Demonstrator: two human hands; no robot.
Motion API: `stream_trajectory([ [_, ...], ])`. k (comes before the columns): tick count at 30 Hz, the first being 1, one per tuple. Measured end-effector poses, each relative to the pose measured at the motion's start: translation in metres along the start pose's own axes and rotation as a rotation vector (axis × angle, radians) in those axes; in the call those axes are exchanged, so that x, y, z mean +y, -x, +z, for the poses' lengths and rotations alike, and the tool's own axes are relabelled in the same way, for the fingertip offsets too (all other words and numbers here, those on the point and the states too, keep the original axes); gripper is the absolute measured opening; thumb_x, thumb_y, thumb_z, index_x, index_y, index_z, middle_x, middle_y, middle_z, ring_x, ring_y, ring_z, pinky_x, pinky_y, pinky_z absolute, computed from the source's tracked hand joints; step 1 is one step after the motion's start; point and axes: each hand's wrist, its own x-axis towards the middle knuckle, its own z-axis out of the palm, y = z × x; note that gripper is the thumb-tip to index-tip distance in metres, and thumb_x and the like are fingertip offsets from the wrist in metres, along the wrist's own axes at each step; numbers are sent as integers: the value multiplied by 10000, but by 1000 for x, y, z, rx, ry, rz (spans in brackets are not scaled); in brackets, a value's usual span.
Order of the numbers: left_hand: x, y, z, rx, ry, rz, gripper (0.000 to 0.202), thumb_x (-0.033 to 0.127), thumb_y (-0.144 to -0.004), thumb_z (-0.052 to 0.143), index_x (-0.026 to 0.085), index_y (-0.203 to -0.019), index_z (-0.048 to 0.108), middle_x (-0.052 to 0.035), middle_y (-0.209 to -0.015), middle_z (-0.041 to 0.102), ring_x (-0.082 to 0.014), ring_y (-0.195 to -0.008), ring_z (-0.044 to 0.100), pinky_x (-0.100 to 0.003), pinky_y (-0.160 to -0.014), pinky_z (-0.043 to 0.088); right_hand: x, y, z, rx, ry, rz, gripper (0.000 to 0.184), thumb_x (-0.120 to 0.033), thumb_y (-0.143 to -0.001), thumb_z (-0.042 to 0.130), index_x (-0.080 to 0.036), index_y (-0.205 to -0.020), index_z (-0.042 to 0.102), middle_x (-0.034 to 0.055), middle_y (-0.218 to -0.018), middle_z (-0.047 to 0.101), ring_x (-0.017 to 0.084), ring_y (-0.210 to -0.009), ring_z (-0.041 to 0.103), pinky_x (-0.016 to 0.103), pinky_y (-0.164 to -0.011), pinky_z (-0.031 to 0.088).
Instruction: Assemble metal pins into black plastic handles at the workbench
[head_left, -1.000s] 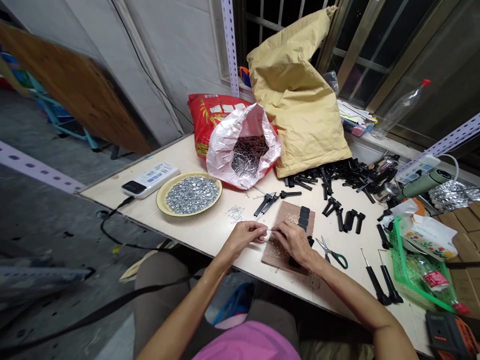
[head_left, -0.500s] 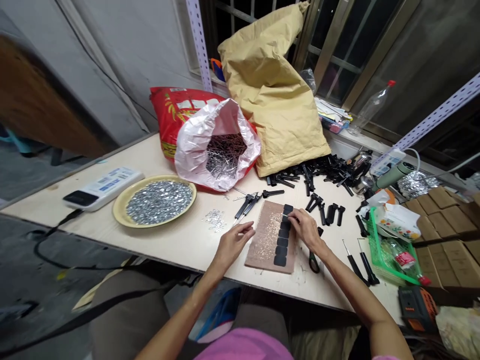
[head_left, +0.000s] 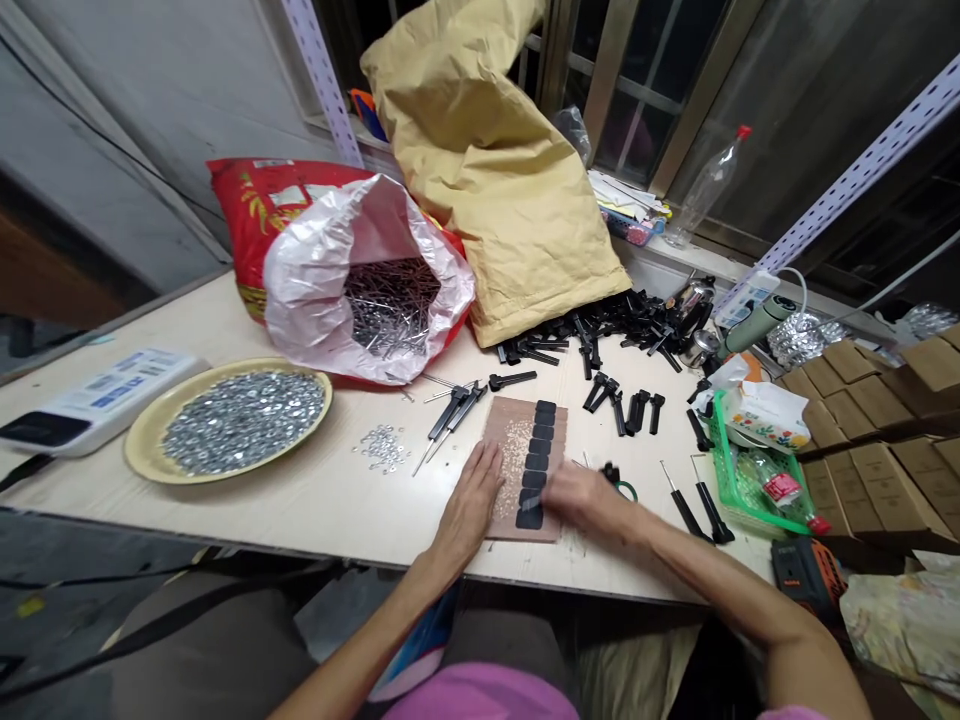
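Two hands work at a brown board (head_left: 504,415) on the surface (head_left: 337,525); the hands are apart, one on each side of the board's middle. Left hand (head_left: 471,505): open and flat, fingers on the board's lower left part, apparently pinning it in place. Right hand (head_left: 581,497): blurred, reaching in from the right over the lower end of a column of black rounded pads (head_left: 537,448). Whether it grips anything, I cannot tell.

The pads stand edge to edge down the board's right half, a neat line that seems set for order. Pale granules (head_left: 513,462) are scattered on the board, left of the pads.

Left of the board: loose small metal pieces (head_left: 382,448), then a yellow plate (head_left: 142,447) of silver discs (head_left: 244,422), placed within easy reach. Behind the board: a white plastic bag (head_left: 315,310) of nails (head_left: 390,302) and black plastic handles (head_left: 585,320). Right of the board: scissors with green handles (head_left: 624,490), close to the right hand, and black-handled screwdrivers (head_left: 709,515).
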Motion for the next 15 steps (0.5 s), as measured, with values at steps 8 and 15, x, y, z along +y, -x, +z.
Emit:
stream_trajectory([
  [8, -4, 2, 1, 7, -12, 14, 458, 253, -943, 279, 185, -1385, 375, -124, -1414, 444, -240, -1347, 332, -483, -1054, 381, 19, -16, -9, 4, -74, 3, 340, -211, -983, 331, -171, -842, 638, 33, -763, 593, 143, -735, 516, 257, -657, 443],
  [15, 0, 0, -3, 17, -22, 20, 445, 263, -945, 270, 129, -1330, 449, -153, -1383, 476, -260, -1344, 337, -497, -1057, 372, -3, -11, -7, -46, -168, 0, 312, -265, -972, 367, -168, -858, 641, 59, -827, 623, 158, -790, 532, 259, -697, 448],
])
